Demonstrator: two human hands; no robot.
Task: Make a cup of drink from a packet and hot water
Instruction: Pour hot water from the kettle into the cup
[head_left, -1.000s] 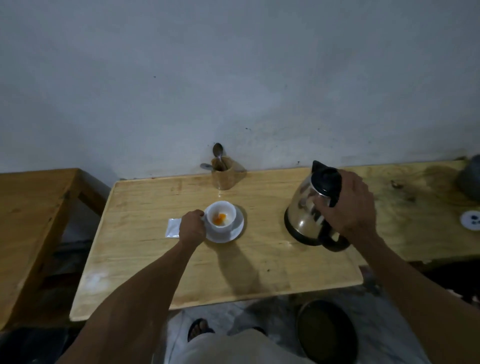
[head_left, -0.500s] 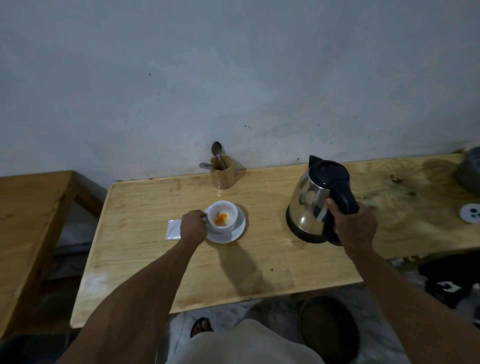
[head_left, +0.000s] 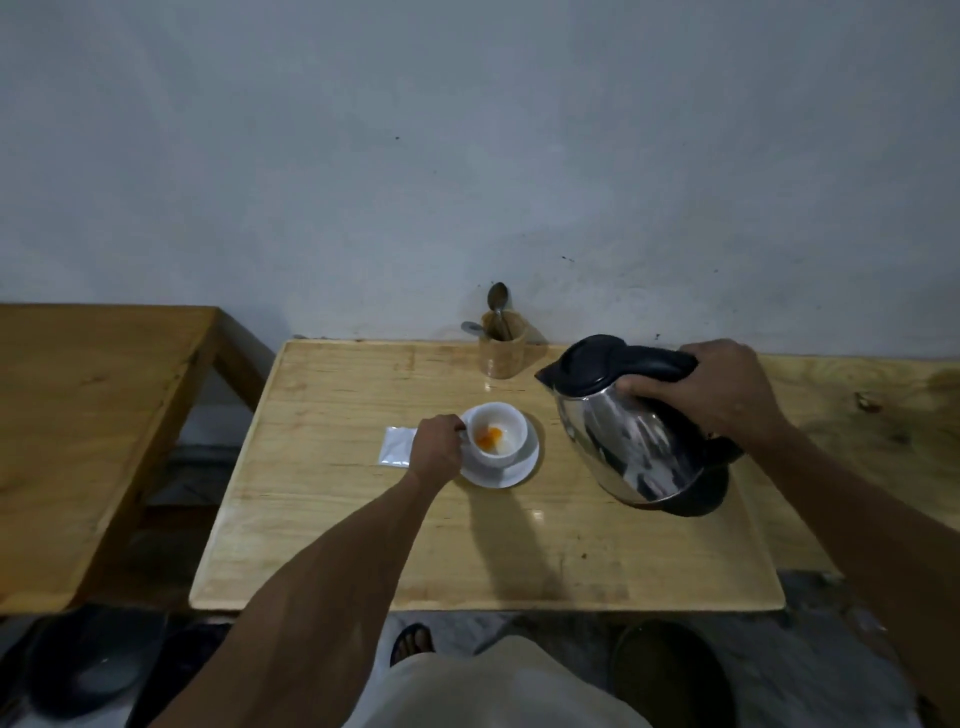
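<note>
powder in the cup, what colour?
Orange powder, a small heap inside the white cup. Head view, the only one, shows it clearly.

The scene is dim and slightly grainy, with a cool grey cast on the wall (head_left: 467, 130). Light falls from above and behind the table's far side: the cup (head_left: 496, 431) and saucer (head_left: 511, 467) throw a long soft shadow toward the viewer across the table (head_left: 322, 519). A small glare spot shines on the wood, and the kettle (head_left: 639, 441) shows smeared bright reflections on its steel body. The wide lens bows the table edges, and the floor and corners sink into murky darkness.
</note>
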